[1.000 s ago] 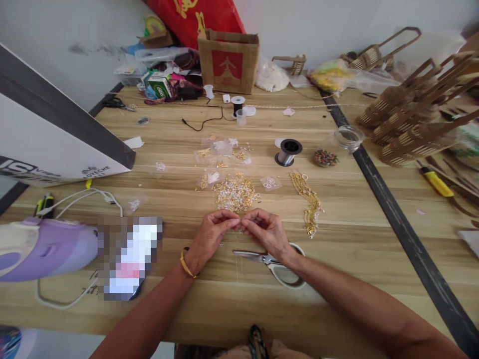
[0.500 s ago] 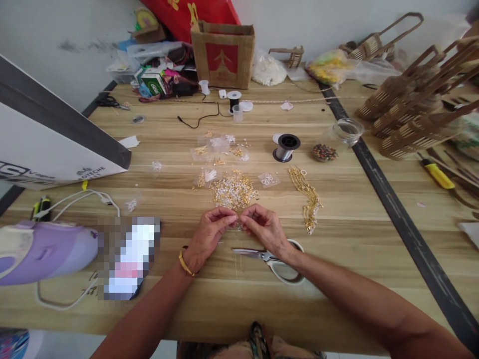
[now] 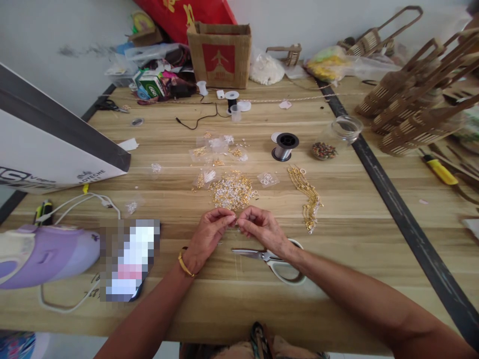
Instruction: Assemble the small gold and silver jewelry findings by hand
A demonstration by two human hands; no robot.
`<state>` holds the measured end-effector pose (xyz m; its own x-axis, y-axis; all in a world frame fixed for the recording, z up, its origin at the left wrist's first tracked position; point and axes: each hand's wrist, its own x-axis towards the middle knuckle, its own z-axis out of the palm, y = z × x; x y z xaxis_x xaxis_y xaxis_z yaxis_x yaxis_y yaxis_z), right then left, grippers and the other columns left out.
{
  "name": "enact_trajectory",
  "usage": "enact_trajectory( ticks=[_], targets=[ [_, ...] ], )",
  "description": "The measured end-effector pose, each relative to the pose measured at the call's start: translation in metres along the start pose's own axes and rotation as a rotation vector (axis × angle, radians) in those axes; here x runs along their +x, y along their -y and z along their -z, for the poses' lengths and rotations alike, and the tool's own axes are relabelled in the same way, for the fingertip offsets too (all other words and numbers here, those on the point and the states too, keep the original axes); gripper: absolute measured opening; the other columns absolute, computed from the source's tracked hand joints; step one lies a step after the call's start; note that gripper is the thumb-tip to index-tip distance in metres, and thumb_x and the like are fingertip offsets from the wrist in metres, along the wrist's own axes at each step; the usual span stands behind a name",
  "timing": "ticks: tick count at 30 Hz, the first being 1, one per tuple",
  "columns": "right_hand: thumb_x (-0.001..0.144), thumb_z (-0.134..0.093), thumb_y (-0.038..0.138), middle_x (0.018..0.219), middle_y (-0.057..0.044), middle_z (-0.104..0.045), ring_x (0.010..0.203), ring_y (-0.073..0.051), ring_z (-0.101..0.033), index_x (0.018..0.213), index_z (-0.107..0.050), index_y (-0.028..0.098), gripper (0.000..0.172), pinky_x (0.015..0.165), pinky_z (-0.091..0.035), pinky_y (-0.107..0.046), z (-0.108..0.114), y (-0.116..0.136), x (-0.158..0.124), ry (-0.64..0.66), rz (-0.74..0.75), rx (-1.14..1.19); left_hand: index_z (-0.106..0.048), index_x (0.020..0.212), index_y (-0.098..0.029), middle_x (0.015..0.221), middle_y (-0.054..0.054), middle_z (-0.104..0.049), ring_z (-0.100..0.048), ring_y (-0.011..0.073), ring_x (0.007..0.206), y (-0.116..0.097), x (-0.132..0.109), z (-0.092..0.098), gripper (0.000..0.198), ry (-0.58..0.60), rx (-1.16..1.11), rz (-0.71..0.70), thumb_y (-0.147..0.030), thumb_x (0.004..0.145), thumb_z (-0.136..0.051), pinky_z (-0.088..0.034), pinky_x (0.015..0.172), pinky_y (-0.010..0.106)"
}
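Observation:
My left hand (image 3: 209,234) and my right hand (image 3: 262,229) meet fingertip to fingertip over the wooden table (image 3: 239,299), each pinched on a tiny piece too small to name. Just beyond them lies a heap of gold and silver beads (image 3: 232,191). Under my right wrist lie scissors (image 3: 269,258) with white handles. A row of gold chain pieces (image 3: 307,197) lies to the right of the heap. A gold bangle sits on my left wrist.
A spool of clear thread (image 3: 285,146), a lid of coloured beads (image 3: 324,150) and a glass jar (image 3: 346,129) stand further back. A purple device (image 3: 41,254) with a white cable lies at left beside a white box (image 3: 45,149). Wooden baskets (image 3: 411,109) pile up at right; a brown paper bag (image 3: 220,54) stands at the back.
Both hands stay pinched together at the same spot. The view has tilted slightly, so everything sits a little lower left in the picture.

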<state>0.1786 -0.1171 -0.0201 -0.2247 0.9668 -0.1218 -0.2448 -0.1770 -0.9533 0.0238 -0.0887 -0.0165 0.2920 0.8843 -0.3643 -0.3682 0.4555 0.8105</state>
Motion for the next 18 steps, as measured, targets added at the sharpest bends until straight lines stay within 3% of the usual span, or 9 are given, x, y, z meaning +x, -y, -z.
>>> enact_trajectory(
  ticks=[18],
  targets=[
    [0.077,-0.067,0.047,0.056,0.005,-0.047,0.050,-0.008,-0.040,0.072,-0.055,0.017,0.032,0.048,-0.032,-0.022,-0.0008,0.0019,0.0003,0.030,-0.008,0.010,-0.072,0.068,-0.015,0.066,0.001,-0.067,-0.058,0.0112,0.063,0.0011,-0.0013,0.0015,0.016,0.018,0.044,-0.018,-0.021,0.056,-0.081,-0.046,0.065,0.024]
  ],
)
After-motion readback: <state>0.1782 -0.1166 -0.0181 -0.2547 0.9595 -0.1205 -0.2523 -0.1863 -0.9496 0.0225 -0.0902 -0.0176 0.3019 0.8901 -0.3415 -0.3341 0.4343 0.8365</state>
